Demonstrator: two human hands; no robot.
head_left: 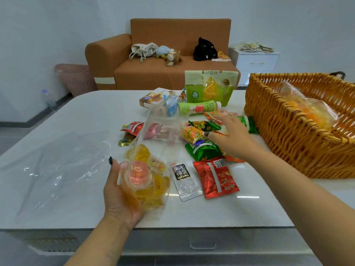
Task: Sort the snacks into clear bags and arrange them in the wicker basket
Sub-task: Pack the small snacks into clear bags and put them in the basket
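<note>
Spanning the frame, the white table carries a wicker basket at right, already holding one filled clear bag; the left hand cups a clear bag of jelly cups, while the right hand, fingers spread, rests on loose wrapped snacks

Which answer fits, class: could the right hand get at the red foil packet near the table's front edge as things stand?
Probably yes: the red foil packet lies uncovered on the white table, just beneath the right hand, which holds nothing.
</note>
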